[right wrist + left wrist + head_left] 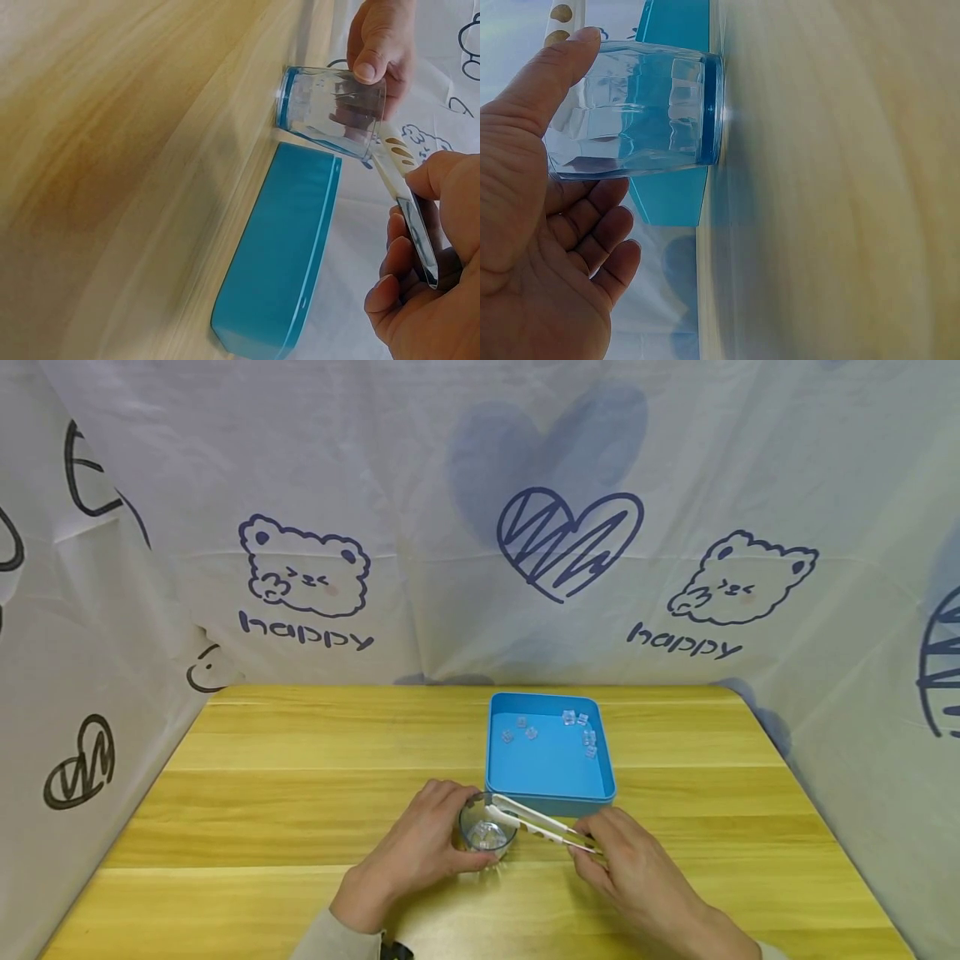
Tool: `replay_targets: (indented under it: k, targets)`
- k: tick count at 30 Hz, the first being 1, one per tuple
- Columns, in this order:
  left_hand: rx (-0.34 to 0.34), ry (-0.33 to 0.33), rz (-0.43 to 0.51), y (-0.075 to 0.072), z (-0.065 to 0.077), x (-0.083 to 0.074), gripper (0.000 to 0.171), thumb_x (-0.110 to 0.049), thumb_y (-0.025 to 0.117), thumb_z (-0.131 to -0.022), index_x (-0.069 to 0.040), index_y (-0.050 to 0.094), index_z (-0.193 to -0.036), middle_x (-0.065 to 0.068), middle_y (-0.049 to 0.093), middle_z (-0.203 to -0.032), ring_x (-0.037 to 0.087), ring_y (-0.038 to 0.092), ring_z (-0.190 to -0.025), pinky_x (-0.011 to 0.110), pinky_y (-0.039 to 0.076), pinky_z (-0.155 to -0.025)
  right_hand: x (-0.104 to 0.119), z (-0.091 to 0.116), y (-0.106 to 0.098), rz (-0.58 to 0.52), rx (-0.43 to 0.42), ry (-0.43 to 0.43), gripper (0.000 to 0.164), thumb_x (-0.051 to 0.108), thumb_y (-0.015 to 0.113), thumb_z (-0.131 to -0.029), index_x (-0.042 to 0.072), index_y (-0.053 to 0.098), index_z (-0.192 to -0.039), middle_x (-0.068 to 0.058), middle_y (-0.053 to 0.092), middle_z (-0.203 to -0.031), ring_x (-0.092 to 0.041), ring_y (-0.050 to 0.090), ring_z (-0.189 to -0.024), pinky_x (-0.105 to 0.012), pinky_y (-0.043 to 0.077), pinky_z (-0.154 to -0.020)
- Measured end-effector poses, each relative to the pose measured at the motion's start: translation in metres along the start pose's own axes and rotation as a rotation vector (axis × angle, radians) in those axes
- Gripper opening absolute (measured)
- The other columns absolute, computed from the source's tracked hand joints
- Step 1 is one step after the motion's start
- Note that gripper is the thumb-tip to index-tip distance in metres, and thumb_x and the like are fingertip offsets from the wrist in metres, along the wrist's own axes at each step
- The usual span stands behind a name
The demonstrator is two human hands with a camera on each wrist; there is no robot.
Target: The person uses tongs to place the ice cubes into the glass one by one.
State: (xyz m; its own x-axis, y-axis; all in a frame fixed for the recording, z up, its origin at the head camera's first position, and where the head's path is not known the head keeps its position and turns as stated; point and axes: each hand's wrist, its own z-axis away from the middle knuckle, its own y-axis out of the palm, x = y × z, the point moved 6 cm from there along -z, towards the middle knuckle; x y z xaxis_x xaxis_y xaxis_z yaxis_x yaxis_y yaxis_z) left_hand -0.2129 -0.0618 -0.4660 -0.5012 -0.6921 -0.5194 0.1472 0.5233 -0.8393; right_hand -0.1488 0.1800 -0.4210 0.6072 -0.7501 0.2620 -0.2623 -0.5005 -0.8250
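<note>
A clear drinking glass (474,828) stands upright on the table. My left hand (420,847) grips it round the upper side, the thumb (551,75) near the rim in the left wrist view. Clear block-like shapes show at the glass's bottom; whether they are loose cubes I cannot tell. In my right hand (637,872) is a pair of tongs (414,225) with metal arms and white slotted ends. The tong tips reach over the glass's rim, close together, and no cube is visible between them.
Just behind the glass sits a shallow blue tray (547,772). Several clear cubes lie in it, some at the left (531,733) and others along the right side (589,737). A printed white cloth (427,610) hangs behind the wooden table (300,793).
</note>
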Motion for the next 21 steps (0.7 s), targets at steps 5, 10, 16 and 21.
replay_targets:
  k: [5,10,16,21]
  targets:
    - [0.003,-0.001,0.003,-0.0001,0.0001,-0.0004,0.084,-0.051,0.091,-0.078,-0.006,0.060,-0.142,0.007,0.065,-0.132,0.024,0.055,-0.123,0.047,0.050,-0.111,-0.0005,0.0007,0.0006,-0.001,-0.006,-0.004,0.022,0.008,0.082,-0.087,0.012,0.066,-0.101,0.008,0.062,-0.093,-0.001,0.050,-0.083,-0.022,0.051,-0.066]
    - [0.005,-0.004,0.001,0.0001,-0.0002,-0.0004,0.085,-0.051,0.091,-0.078,-0.006,0.060,-0.143,0.007,0.065,-0.132,0.024,0.055,-0.122,0.047,0.050,-0.110,-0.0008,0.0012,0.0008,-0.006,-0.017,-0.013,0.022,0.008,0.081,-0.086,0.012,0.066,-0.101,0.008,0.062,-0.093,-0.002,0.050,-0.083,-0.022,0.051,-0.066]
    - [0.006,-0.006,0.005,0.0003,-0.0001,-0.0007,0.085,-0.051,0.092,-0.078,-0.006,0.060,-0.143,0.007,0.065,-0.132,0.024,0.055,-0.122,0.047,0.050,-0.110,-0.0009,0.0013,0.0006,-0.016,-0.022,-0.018,0.023,0.007,0.082,-0.086,0.012,0.066,-0.101,0.009,0.061,-0.093,-0.001,0.049,-0.082,-0.021,0.050,-0.065]
    - [0.005,-0.004,0.000,0.0002,-0.0001,-0.0012,0.085,-0.050,0.092,-0.078,-0.005,0.060,-0.143,0.008,0.065,-0.133,0.025,0.055,-0.123,0.047,0.049,-0.111,-0.0010,0.0007,0.0004,-0.024,-0.021,-0.009,0.022,0.007,0.081,-0.087,0.013,0.066,-0.101,0.010,0.060,-0.093,-0.001,0.048,-0.082,-0.020,0.049,-0.065]
